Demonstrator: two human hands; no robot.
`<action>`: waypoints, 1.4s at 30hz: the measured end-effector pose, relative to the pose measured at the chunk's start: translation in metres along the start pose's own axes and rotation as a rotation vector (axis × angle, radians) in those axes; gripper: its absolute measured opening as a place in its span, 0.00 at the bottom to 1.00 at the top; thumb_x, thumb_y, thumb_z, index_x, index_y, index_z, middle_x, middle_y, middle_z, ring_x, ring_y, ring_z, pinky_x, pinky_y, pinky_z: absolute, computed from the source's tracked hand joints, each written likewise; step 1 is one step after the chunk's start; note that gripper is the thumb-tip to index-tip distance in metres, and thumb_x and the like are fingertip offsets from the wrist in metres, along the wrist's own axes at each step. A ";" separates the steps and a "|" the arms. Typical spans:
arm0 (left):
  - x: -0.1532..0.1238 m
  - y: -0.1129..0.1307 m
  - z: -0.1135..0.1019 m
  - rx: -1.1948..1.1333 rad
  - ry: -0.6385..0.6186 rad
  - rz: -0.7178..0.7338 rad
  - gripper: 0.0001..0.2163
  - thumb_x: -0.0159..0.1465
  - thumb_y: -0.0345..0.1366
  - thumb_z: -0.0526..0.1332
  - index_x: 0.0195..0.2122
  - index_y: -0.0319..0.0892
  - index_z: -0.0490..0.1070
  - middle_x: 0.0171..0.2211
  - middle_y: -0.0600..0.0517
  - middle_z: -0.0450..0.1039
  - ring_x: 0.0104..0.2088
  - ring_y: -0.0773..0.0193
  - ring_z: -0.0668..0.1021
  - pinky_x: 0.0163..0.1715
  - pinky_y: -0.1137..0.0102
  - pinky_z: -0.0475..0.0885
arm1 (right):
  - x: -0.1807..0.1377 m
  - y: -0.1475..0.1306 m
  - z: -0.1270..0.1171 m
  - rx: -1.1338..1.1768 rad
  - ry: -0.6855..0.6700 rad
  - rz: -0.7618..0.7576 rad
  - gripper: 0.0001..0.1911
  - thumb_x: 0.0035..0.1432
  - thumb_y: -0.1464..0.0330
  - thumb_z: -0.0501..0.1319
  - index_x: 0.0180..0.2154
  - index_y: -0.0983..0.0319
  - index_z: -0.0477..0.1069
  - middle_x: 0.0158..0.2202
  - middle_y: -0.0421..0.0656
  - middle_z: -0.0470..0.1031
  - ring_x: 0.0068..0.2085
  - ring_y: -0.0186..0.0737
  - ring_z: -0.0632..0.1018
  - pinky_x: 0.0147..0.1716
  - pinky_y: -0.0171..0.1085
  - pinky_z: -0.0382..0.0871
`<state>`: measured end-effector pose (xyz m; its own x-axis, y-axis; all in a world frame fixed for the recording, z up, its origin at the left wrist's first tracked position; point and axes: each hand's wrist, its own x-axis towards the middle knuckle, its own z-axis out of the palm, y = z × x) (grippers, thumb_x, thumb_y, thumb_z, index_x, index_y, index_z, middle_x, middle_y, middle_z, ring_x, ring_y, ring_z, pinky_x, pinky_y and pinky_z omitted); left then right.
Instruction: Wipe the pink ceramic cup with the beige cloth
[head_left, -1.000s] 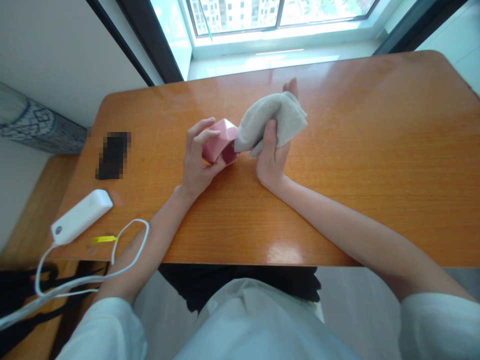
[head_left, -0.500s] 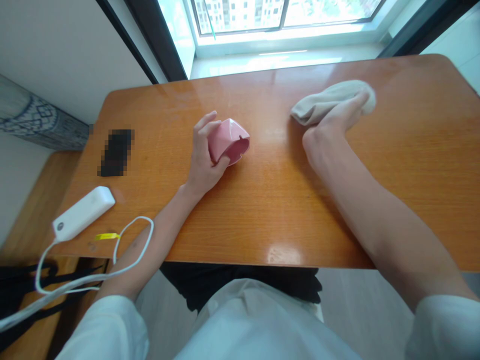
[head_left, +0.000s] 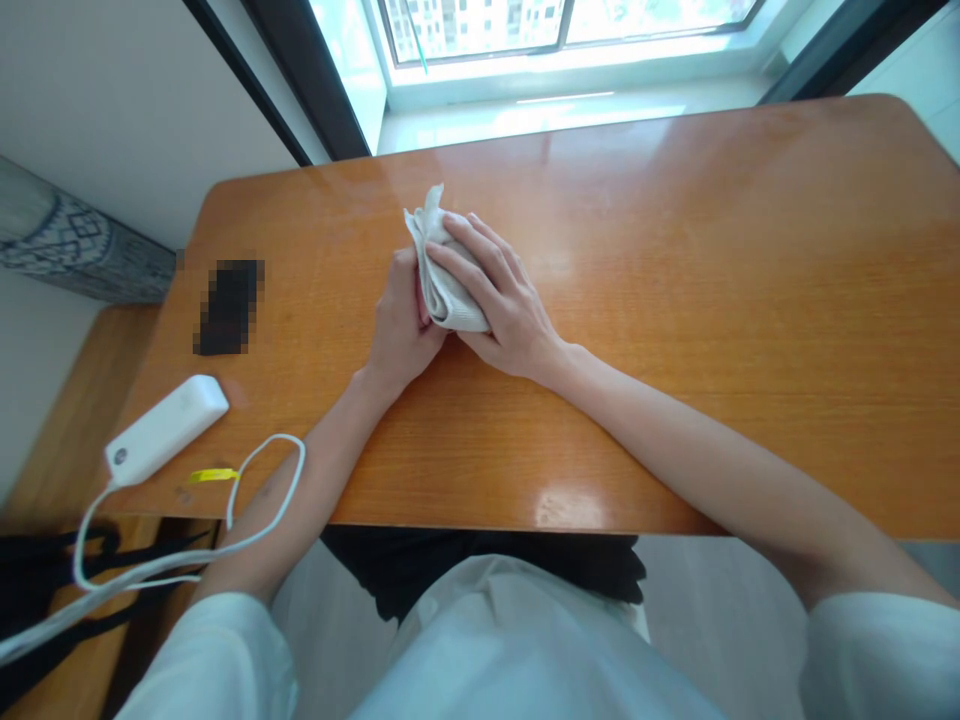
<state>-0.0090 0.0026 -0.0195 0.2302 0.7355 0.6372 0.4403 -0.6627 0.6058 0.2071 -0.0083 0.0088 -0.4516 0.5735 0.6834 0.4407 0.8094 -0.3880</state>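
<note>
My left hand [head_left: 405, 315] is closed around a small pink ashtray [head_left: 423, 306] just above the wooden table. Only a sliver of its pink side shows, because a folded pale grey cloth [head_left: 445, 285] covers most of it. My right hand [head_left: 506, 295] grips that cloth and presses it against the ashtray from the right, fingers laid over the fabric. One corner of the cloth sticks up at the far side. The ashtray's rim and inside are hidden under cloth and fingers.
On the left of the brown table [head_left: 675, 300] lie a black pixelated rectangle [head_left: 229, 308] and a white power strip [head_left: 166, 430]. Its white cable [head_left: 285, 500], with a yellow tag [head_left: 214, 475], loops across my left forearm. A window [head_left: 570, 30] stands beyond the far edge.
My right hand has brought the cloth from the table's far right side leftward onto the ashtray. My left hand stays in nearly the same place, still holding the ashtray.
</note>
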 end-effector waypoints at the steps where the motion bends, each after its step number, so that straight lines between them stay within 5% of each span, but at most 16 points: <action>1: 0.000 0.001 0.000 -0.005 -0.007 -0.003 0.30 0.75 0.67 0.62 0.71 0.60 0.60 0.63 0.49 0.73 0.67 0.43 0.80 0.68 0.42 0.80 | 0.000 0.003 0.000 0.017 0.036 0.002 0.34 0.78 0.59 0.53 0.80 0.42 0.53 0.84 0.41 0.55 0.86 0.55 0.56 0.83 0.69 0.54; 9: 0.006 0.007 -0.003 -0.031 -0.046 0.089 0.36 0.74 0.72 0.57 0.75 0.59 0.58 0.66 0.47 0.72 0.68 0.43 0.79 0.69 0.42 0.79 | 0.000 0.002 0.002 0.123 0.140 0.084 0.39 0.77 0.55 0.58 0.82 0.51 0.48 0.83 0.51 0.57 0.84 0.51 0.61 0.82 0.57 0.63; 13: 0.006 0.006 -0.001 -0.051 -0.089 0.148 0.35 0.77 0.67 0.55 0.78 0.59 0.53 0.70 0.47 0.69 0.69 0.47 0.77 0.71 0.44 0.78 | -0.001 0.006 0.000 0.040 0.127 0.095 0.35 0.78 0.55 0.52 0.81 0.47 0.53 0.82 0.45 0.60 0.84 0.55 0.61 0.82 0.63 0.60; 19: -0.002 -0.006 0.000 -0.021 -0.131 0.144 0.35 0.78 0.66 0.53 0.78 0.54 0.51 0.74 0.44 0.67 0.79 0.44 0.68 0.80 0.39 0.67 | 0.000 -0.004 -0.010 -0.043 0.038 -0.096 0.35 0.79 0.60 0.49 0.82 0.45 0.51 0.82 0.41 0.63 0.85 0.51 0.59 0.85 0.63 0.53; 27: 0.009 0.018 0.000 0.023 -0.113 0.119 0.31 0.81 0.59 0.55 0.78 0.53 0.51 0.73 0.50 0.67 0.74 0.52 0.74 0.77 0.50 0.72 | -0.001 0.018 0.005 0.148 0.158 0.195 0.33 0.80 0.54 0.47 0.81 0.48 0.52 0.81 0.45 0.64 0.82 0.54 0.65 0.81 0.65 0.61; 34: 0.000 0.006 0.001 -0.072 -0.076 0.153 0.33 0.80 0.65 0.54 0.76 0.50 0.57 0.68 0.44 0.71 0.73 0.49 0.74 0.74 0.51 0.74 | -0.002 0.005 0.001 0.064 0.075 0.033 0.33 0.79 0.50 0.50 0.80 0.44 0.59 0.82 0.40 0.63 0.85 0.57 0.60 0.84 0.68 0.53; 42: 0.009 0.024 -0.001 -0.091 -0.098 0.147 0.28 0.83 0.50 0.59 0.80 0.54 0.54 0.73 0.45 0.66 0.72 0.48 0.73 0.76 0.49 0.68 | -0.003 0.030 0.011 0.161 0.206 0.134 0.35 0.80 0.48 0.48 0.81 0.47 0.53 0.80 0.44 0.67 0.79 0.54 0.70 0.80 0.63 0.65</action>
<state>0.0026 -0.0067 0.0012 0.3716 0.6375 0.6750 0.3167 -0.7704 0.5533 0.2129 0.0158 -0.0113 -0.2230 0.6522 0.7244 0.3499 0.7472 -0.5650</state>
